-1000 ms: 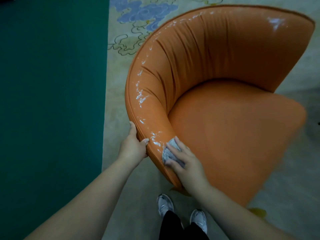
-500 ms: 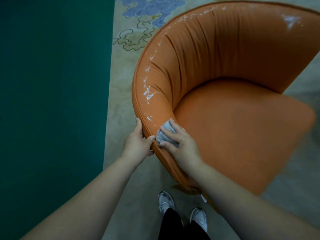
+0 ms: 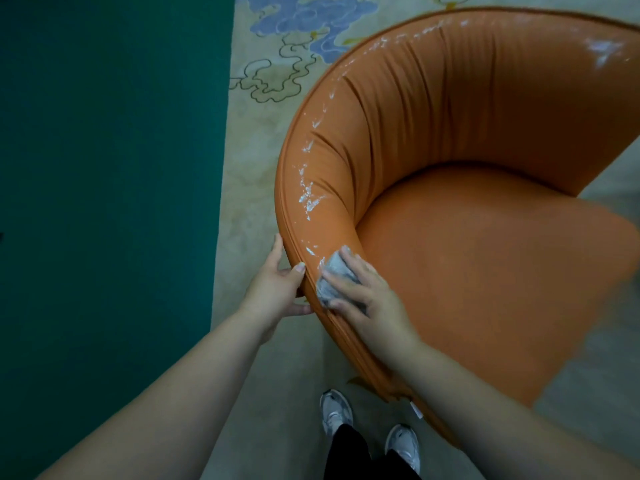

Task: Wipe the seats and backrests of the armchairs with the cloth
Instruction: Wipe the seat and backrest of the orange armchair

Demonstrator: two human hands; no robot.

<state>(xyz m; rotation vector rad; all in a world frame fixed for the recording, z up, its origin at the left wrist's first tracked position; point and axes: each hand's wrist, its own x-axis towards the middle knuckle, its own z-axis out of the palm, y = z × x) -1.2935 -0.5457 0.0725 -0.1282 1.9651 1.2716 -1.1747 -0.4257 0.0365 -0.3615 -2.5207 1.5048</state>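
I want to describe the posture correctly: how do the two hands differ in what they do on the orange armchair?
The left hand grips the curved rim of the orange armchair bare; the right hand presses a crumpled grey cloth onto the backrest's inner side. Left's thumb hooks over; right's fingers spread. Both touch the near rim.

The floor (image 3: pixel 242 410) is covered by a pale beige carpet (image 3: pixel 249 174) with a blue cloud motif (image 3: pixel 311 15) and dark outlined scrollwork. A plain dark green area (image 3: pixel 104 202) adjoins it on the left. An orange armchair (image 3: pixel 485 271) stands on the beige carpet. Two white sneakers (image 3: pixel 336 414) stand just beside the armchair's near edge.
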